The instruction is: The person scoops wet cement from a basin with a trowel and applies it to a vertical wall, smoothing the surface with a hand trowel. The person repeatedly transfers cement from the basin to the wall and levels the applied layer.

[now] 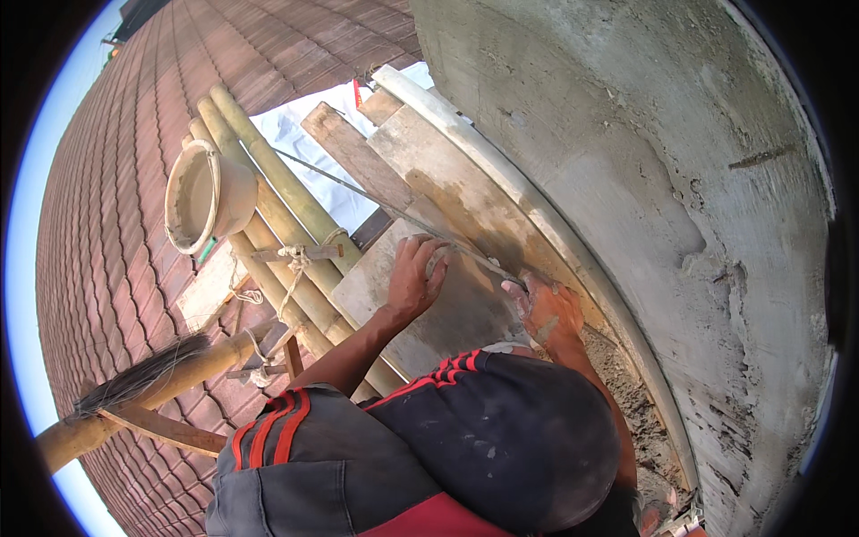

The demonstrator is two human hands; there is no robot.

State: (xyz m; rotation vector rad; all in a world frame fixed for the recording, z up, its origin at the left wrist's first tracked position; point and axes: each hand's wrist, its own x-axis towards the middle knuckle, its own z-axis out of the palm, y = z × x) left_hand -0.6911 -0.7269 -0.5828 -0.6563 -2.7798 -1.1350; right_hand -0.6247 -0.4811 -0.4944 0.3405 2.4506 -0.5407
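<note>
A long thin grey rod (361, 191) slants across pale boards toward the concrete wall. My right hand (548, 309), spotted with wet mortar, is closed round its lower right end. My left hand (417, 279) is over the boards just below the rod, its fingers loosely bent and the thumb apart. The fingertips are close to the rod; whether they touch it I cannot tell. Under my hands lies a flat grey board (465, 304) with damp patches. A curved pale strip (537, 210) runs along the wall's foot, and rough mortar (631, 380) shows beside my right forearm.
A curved concrete wall (626, 134) rises on the right. To the left, bamboo poles (286, 197) tied with rope (297, 259) lie above a reddish tiled roof (116, 215). A mortar-stained bucket (234, 199) stands on them. A bundle of dark bristles (143, 376) rests on another pole.
</note>
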